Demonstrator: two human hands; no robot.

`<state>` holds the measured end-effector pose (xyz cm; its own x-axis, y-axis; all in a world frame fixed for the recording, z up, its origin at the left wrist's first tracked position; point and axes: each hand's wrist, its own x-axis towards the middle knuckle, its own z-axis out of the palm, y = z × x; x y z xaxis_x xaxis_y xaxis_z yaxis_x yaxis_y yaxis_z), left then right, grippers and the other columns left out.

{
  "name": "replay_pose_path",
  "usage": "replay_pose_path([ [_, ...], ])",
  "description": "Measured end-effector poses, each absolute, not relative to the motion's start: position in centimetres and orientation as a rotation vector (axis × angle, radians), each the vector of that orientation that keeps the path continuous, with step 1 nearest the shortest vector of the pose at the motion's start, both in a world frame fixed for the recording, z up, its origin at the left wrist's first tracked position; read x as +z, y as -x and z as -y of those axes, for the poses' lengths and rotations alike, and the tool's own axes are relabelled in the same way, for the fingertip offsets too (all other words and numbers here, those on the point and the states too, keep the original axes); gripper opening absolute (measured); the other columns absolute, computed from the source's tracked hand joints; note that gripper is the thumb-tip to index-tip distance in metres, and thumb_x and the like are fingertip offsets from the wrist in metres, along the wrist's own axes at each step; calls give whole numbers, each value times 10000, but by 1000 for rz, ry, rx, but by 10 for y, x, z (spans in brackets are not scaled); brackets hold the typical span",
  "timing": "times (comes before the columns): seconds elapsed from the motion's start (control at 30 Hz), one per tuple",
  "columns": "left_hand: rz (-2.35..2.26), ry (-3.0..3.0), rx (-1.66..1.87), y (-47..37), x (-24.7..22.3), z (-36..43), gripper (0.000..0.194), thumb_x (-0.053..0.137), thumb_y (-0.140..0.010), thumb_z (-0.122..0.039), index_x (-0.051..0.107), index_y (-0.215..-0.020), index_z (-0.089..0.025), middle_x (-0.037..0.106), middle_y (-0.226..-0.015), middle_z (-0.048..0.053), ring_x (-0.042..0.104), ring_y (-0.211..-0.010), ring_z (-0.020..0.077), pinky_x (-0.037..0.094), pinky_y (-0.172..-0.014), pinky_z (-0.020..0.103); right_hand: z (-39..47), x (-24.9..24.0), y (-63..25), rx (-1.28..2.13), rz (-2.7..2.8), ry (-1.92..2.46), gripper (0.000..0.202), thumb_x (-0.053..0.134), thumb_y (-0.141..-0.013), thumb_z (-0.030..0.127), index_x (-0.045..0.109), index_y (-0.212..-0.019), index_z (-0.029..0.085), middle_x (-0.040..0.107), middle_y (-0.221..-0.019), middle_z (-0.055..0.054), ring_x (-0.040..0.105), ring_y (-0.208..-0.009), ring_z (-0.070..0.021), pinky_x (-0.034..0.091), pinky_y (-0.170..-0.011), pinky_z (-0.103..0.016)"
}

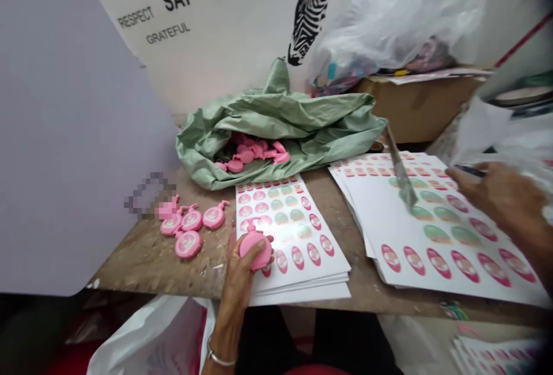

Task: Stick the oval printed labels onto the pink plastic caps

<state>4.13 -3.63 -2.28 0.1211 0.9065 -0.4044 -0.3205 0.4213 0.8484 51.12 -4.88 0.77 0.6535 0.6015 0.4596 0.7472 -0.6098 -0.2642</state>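
My left hand is closed around a pink plastic piece, round with a pump-like top, above the front sticker sheets. Its flat, plain face is turned up under my thumb. Those sheets carry pink oval and green printed stickers. Over the right-hand stack of sticker sheets is my right hand, slightly blurred, with its fingers closed on a dark slim tool whose kind I cannot make out. Several similar pink pieces with round stickers on their faces lie at the left of the table.
A green cloth bag lies open at the back, with more pink pieces inside. Behind it stand a cardboard box and a clear plastic bag. A pale panel blocks the left. The wooden table's front edge is near.
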Motion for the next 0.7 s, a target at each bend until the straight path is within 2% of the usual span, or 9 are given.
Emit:
replay_pose_path([
  [0.03, -1108, -651, 1026, -39, -25, 34, 441, 770, -708, -313, 545, -1036, -122, 725, -972, 152, 670, -622, 160, 526, -530, 245, 47, 8, -492, -494, 1083, 2430, 543, 565, -830, 554, 722, -894, 37, 634, -656, -246, 526, -594, -216, 259, -516, -398],
  [0.07, -1113, -638, 1046, -38, -28, 32, 444, 765, -714, -319, 543, -1041, -118, 724, -963, 153, 665, -615, 156, 534, -535, 252, 46, 8, -466, -425, 1144, 2371, 558, 467, -883, 578, 715, -943, 82, 653, -716, -229, 523, -610, -199, 285, -530, -394],
  [0.1, -1114, -628, 1063, -37, -30, 29, 446, 760, -717, -325, 543, -1043, -112, 723, -950, 153, 663, -611, 155, 540, -539, 256, 44, 6, -434, -324, 1230, 2248, 547, 402, -913, 585, 706, -882, 132, 656, -733, -201, 519, -615, -183, 311, -549, -388],
  [0.17, -1113, -619, 1093, -35, -34, 23, 453, 756, -714, -333, 551, -1046, -102, 720, -927, 149, 671, -627, 161, 553, -552, 263, 39, -1, -361, -44, 1539, 1915, 486, 386, -931, 564, 653, -788, 185, 645, -740, -131, 534, -661, -178, 379, -630, -365],
  [0.27, -1147, -630, 1117, -32, -39, 16, 454, 763, -700, -340, 568, -1036, -104, 708, -879, 123, 690, -646, 190, 556, -528, 264, 24, -24, -261, 304, 1798, 1686, 299, 463, -938, 431, 604, -796, 209, 645, -753, -50, 550, -689, -171, 388, -674, -320],
  [0.43, -1108, -630, 1071, -22, -49, 26, 432, 756, -710, -361, 559, -1007, -116, 680, -966, 125, 717, -675, 235, 538, -482, 259, 11, -67, -197, 142, 1975, 1692, 138, 512, -920, 271, 607, -858, 194, 673, -822, -47, 553, -788, -201, 327, -713, -322],
  [0.57, -1090, -706, 1047, -19, -59, 34, 443, 744, -728, -399, 561, -1010, -112, 678, -940, 125, 721, -678, 253, 527, -461, 251, 20, -81, -199, 2, 2050, 1702, 166, 508, -932, 280, 636, -898, 180, 672, -817, -54, 536, -797, -207, 295, -722, -328],
  [0.7, -1072, -731, 990, -19, -60, 33, 481, 747, -728, -404, 563, -1053, -101, 680, -881, 120, 725, -717, 280, 567, -502, 295, 26, -84, -201, -136, 2058, 1715, 179, 497, -933, 268, 646, -892, 178, 673, -818, -61, 523, -805, -208, 274, -746, -336],
])
